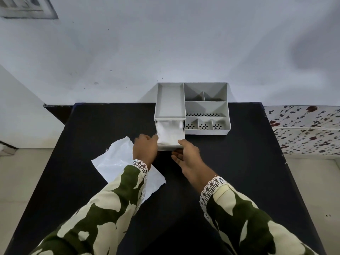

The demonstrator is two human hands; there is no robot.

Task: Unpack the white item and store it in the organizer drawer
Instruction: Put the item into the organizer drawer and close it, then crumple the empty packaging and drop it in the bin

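Nearest to us, the empty white wrapper (117,159) lies flat on the black table (239,162), left of centre. Just past it our left hand (145,148) grips the pulled-out drawer (170,144) at its left front corner, and our right hand (187,153) touches the right front corner, fingers loosely spread. The white item (169,131) sits inside the drawer. Farther back, the grey organizer (206,107) stands against the wall

Soft white folded item (170,132) lies inside pulled-out grey plastic organizer drawer (170,146), between left hand (145,147) and right hand (187,155).
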